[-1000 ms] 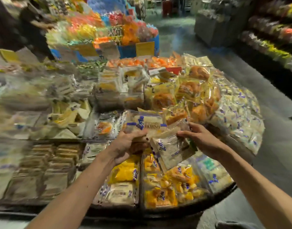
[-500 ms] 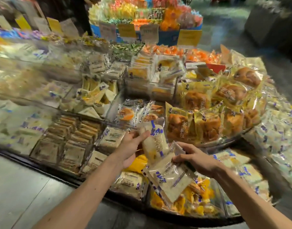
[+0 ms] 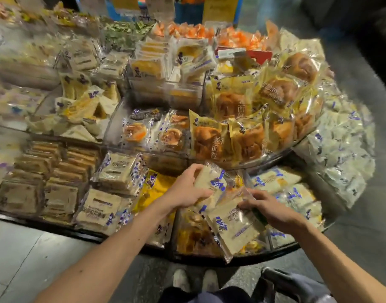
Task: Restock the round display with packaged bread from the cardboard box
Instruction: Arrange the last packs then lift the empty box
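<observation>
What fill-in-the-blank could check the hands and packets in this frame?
The left hand and right hand each hold ____ packet.
The lower packet, nearer the camera, is pinched by the ____ hand.
The brown buns behind the upper packet have ____ wrappers.
Missing words: one; right; yellow.

grey floor tiles (image 3: 24,259) spread at lower left. two pale shoes (image 3: 181,278) stand side by side near the bottom edge, with a blurred grey bundle (image 3: 297,283) to their right. far back, orange-wrapped sweets (image 3: 187,30) lie beside green-wrapped sweets (image 3: 126,29), under yellow price cards (image 3: 218,7).
</observation>
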Action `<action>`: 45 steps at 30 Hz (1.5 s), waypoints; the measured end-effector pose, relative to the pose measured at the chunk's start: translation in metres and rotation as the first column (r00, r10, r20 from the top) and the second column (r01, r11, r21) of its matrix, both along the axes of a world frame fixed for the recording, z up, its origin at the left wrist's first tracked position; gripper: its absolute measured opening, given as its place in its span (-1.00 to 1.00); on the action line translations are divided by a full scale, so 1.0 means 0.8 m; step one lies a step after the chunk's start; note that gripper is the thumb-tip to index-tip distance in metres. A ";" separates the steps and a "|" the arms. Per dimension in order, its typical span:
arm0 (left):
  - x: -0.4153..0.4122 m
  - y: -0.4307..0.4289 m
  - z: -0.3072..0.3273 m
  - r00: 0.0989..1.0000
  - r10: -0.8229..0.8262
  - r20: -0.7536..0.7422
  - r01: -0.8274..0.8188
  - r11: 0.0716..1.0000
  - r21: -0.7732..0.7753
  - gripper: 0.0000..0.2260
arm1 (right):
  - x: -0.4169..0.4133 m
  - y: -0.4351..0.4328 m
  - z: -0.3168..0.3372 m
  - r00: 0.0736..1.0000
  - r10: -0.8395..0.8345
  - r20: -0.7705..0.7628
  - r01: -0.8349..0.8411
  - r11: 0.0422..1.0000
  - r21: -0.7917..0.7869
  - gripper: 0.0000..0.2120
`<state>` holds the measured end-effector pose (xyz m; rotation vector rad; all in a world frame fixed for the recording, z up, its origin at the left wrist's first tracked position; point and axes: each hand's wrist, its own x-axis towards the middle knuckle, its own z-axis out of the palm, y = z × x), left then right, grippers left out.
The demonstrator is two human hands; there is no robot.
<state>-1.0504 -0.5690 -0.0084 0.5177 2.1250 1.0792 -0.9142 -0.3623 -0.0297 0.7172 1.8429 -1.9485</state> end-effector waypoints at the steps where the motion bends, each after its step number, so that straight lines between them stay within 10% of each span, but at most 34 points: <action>1: -0.001 0.019 -0.006 0.998 -0.041 -0.041 0.040 0.998 -0.044 -0.41 | 0.015 0.019 0.001 0.997 -0.083 0.000 0.083 0.997 -0.001 -0.89; 5: 0.012 0.103 -0.030 0.972 -0.182 -0.150 0.174 0.983 -0.066 -0.50 | 0.079 0.105 0.001 0.928 -0.373 0.012 0.374 0.927 -0.021 -0.44; 8: 0.025 0.173 -0.040 0.917 -0.301 -0.261 0.302 0.953 -0.037 -0.53 | 0.107 0.156 0.012 0.863 -0.505 -0.017 0.503 0.862 -0.058 -0.91; 14: 0.035 0.275 -0.072 0.876 -0.364 -0.317 0.331 0.931 -0.156 -0.35 | 0.110 0.214 0.015 0.825 -0.564 0.018 0.564 0.823 -0.059 -0.85; 21: 0.044 0.279 -0.106 0.577 -0.568 -0.586 0.346 0.821 -0.455 -0.80 | 0.087 0.242 0.021 0.867 -0.497 0.026 0.498 0.865 -0.066 -0.91; 25: 0.051 0.276 -0.080 0.837 -0.215 -0.503 0.168 0.976 -0.137 -0.78 | 0.074 0.236 0.034 0.897 -0.442 0.007 0.441 0.893 -0.085 -0.96; 27: 0.059 0.266 -0.043 0.980 0.093 -0.177 -0.070 0.989 0.134 -0.77 | 0.063 0.231 0.036 0.907 -0.421 -0.026 0.417 0.904 -0.095 -0.95; 30: 0.069 0.235 -0.014 0.992 0.077 0.099 -0.098 0.968 0.230 -0.78 | 0.037 0.205 0.034 0.916 -0.391 -0.093 0.382 0.919 -0.100 -0.94; 40: 0.062 0.026 -0.047 0.896 0.430 0.109 -0.442 0.887 0.130 -0.28 | -0.032 0.028 -0.004 0.971 0.026 -0.237 0.041 0.961 0.274 -0.77; 45: 0.053 -0.074 -0.054 0.852 0.521 0.057 -0.524 0.846 0.103 -0.36 | -0.052 -0.067 -0.036 0.969 0.139 -0.203 -0.066 0.942 0.331 -0.60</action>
